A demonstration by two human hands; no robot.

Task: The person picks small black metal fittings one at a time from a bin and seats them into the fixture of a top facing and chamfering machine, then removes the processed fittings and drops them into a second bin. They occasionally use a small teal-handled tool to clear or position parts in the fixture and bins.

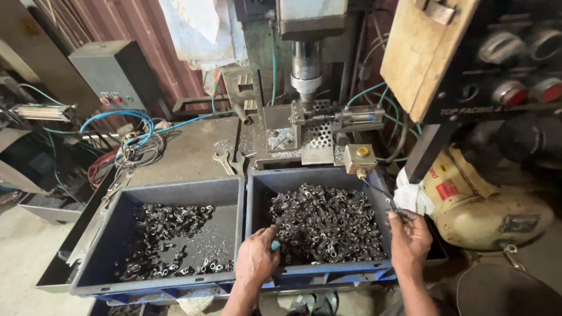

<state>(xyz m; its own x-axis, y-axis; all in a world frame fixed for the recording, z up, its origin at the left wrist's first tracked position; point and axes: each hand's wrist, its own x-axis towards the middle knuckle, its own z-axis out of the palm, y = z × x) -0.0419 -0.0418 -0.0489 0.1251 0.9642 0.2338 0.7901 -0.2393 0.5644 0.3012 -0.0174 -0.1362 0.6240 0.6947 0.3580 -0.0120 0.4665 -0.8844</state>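
Note:
Two blue-grey plastic bins sit side by side in front of a drill press. The right bin (257, 202) is heaped with several small dark metal parts (328, 222). The left bin (228, 193) holds a thinner scatter of the same parts (167, 228) and metal chips. My left hand (256, 257) reaches into the near left corner of the right bin, fingers curled down onto the parts there. My right hand (410, 237) rests at that bin's right rim, pinching a thin metal rod (380, 193) that slants up toward a small yellow-buttoned box (359, 158).
The drill press spindle (306, 67) hangs over a perforated fixture (316, 134) behind the bins. A wrench (225, 161) lies on the steel table. A grey switch box (117, 73) and blue hoses (126, 120) are at left; a cream motor (486, 210) and white rag (413, 196) at right.

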